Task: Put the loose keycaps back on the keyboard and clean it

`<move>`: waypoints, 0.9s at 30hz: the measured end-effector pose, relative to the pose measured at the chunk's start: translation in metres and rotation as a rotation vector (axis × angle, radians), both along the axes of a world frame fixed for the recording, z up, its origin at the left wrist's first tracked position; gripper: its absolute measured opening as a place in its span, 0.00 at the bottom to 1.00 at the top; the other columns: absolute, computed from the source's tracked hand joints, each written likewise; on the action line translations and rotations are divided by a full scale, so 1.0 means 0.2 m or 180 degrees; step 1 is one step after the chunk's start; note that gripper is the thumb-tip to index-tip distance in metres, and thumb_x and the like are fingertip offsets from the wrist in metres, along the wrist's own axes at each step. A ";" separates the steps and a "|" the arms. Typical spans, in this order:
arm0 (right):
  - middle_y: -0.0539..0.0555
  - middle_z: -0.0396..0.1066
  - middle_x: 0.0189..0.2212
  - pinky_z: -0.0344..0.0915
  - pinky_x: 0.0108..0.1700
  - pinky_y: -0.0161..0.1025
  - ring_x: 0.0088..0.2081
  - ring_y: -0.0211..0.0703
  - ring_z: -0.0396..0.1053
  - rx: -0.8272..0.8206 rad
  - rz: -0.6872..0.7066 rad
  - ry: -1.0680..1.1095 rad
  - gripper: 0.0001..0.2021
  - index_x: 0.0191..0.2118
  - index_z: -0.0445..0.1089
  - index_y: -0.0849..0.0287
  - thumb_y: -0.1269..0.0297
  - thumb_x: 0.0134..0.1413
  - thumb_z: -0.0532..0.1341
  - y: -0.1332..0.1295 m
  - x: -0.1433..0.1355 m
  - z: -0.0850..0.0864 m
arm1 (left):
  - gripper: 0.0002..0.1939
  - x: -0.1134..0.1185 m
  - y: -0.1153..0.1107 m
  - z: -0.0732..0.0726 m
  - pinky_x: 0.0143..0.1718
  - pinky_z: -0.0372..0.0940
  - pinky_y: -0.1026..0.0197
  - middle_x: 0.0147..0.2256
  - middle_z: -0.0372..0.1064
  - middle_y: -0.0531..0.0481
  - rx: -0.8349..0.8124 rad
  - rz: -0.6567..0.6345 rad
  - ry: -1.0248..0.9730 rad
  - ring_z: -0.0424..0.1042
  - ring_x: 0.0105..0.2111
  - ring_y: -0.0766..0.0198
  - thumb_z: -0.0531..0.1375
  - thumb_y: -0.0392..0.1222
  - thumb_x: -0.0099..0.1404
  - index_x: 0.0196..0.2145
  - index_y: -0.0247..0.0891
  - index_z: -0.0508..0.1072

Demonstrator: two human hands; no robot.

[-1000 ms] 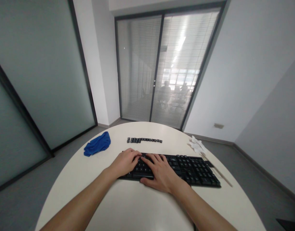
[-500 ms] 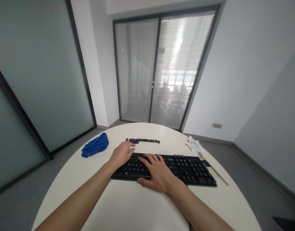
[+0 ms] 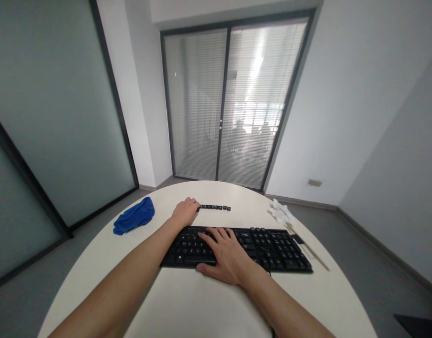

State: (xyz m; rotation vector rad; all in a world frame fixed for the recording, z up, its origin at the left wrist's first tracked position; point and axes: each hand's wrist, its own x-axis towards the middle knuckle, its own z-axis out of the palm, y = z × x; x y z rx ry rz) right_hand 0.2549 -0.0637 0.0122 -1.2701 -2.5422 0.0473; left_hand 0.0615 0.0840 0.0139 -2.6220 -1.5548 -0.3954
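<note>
A black keyboard [image 3: 279, 253] lies across the round table. My right hand [image 3: 227, 256] rests on it, fingers spread over the keys and thumb at the front edge; it is open. Past the keyboard's back left corner, my left hand [image 3: 186, 212] reaches to the left end of a row of loose black keycaps [image 3: 215, 207]. Its fingers are bent and close together, and they cover part of the row. A dark bit shows at the fingertips, but what they hold, if anything, is hidden.
A crumpled blue cloth [image 3: 134, 216] lies on the left of the white table [image 3: 187, 300]. At the right are white crumpled tissue or cloth [image 3: 282, 212], a thin stick [image 3: 317, 256] and a small black piece [image 3: 297, 238]. Glass doors [image 3: 223, 103] stand behind.
My left hand has moved forward from the keyboard's back edge to the loose keycaps and now covers the left ones. My right hand has stayed on the keyboard. The view has shifted slightly.
</note>
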 end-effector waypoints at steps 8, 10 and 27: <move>0.61 0.61 0.63 0.49 0.63 0.57 0.61 0.60 0.57 -0.0011 0.0001 0.0001 0.39 0.67 0.58 0.53 0.34 0.56 0.57 0.00 0.00 0.00 | 0.14 0.06 0.04 -0.06 0.48 0.66 0.51 0.44 0.73 0.39 -0.0017 -0.0062 0.0173 0.68 0.49 0.50 0.52 0.30 0.68 0.40 0.39 0.77; 0.61 0.61 0.63 0.49 0.63 0.57 0.61 0.60 0.57 0.0003 0.0014 0.0016 0.39 0.67 0.58 0.53 0.34 0.56 0.57 0.00 0.00 0.00 | 0.14 0.07 0.03 -0.05 0.48 0.66 0.50 0.43 0.74 0.40 -0.0014 -0.0109 0.0183 0.68 0.49 0.50 0.52 0.30 0.68 0.38 0.39 0.78; 0.60 0.63 0.61 0.52 0.61 0.56 0.59 0.60 0.59 0.0010 -0.0001 0.0018 0.39 0.64 0.61 0.53 0.36 0.53 0.61 0.01 0.00 0.01 | 0.13 -0.08 -0.39 -0.07 0.50 0.66 0.58 0.46 0.77 0.50 -0.0546 0.0052 -0.1789 0.75 0.42 0.60 0.59 0.36 0.66 0.46 0.42 0.77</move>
